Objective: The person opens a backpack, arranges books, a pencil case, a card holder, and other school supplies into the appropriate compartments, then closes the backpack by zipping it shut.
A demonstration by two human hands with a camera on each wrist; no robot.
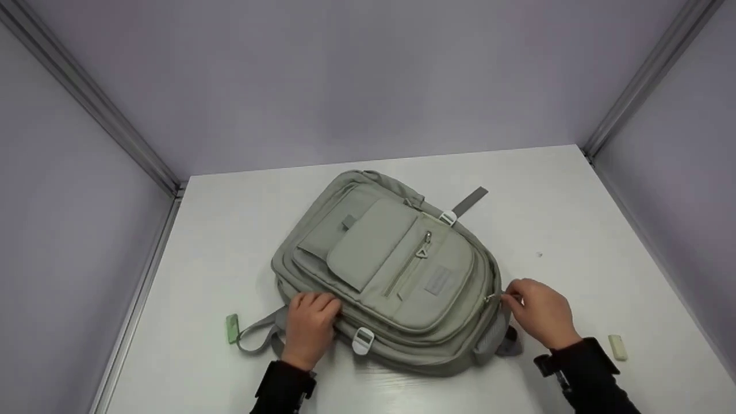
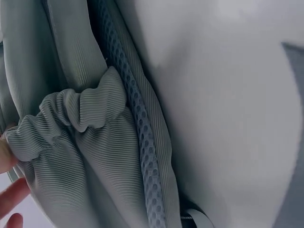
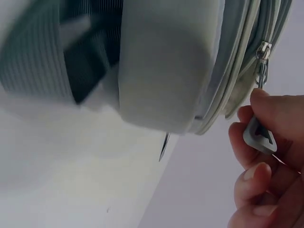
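Observation:
A grey-green backpack [image 1: 376, 253] lies on the table, front pockets facing up. At its lower left edge my left hand [image 1: 311, 328] grips the side of the bag, by a gathered elastic side pocket [image 2: 71, 114] that shows in the left wrist view. My right hand [image 1: 541, 313] is at the bag's right end and pinches a zipper pull [image 3: 260, 142] between thumb and fingers. The pull hangs from a metal zipper slider [image 3: 263, 50]. Another zipper with a triangular pull [image 1: 422, 253] crosses the front pocket.
A green eraser-like block [image 1: 232, 328] lies on the white table [image 1: 218, 230] to the left, beside a loose strap [image 1: 259, 336]. On the right is a pale yellow block [image 1: 618, 348]. Another strap end [image 1: 471, 200] sticks out behind the bag. Panels enclose the table.

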